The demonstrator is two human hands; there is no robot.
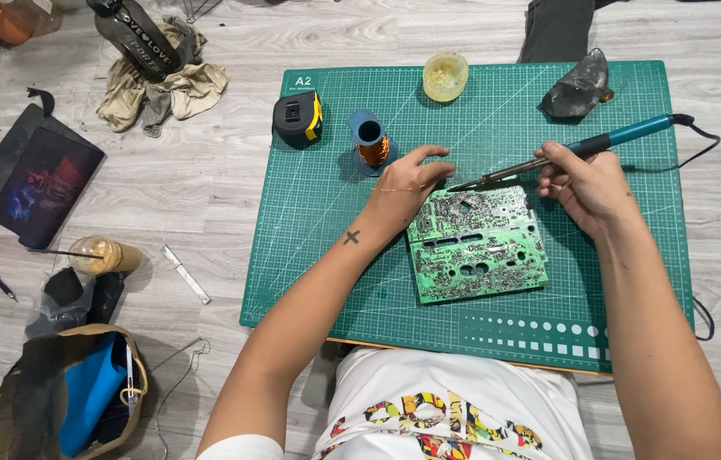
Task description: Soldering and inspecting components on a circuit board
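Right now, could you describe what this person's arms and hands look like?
Both arms are bare to the short white sleeves. The left forearm bears a small dark cross tattoo near the wrist. Left hand and right hand wear no gloves or rings.

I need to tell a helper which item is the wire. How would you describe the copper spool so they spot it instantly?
Find the green cutting mat. Along its far edge, between the black-and-yellow tape measure and the pale round tub, stands the copper spool: the only blue-ended bobbin wound with orange wire.
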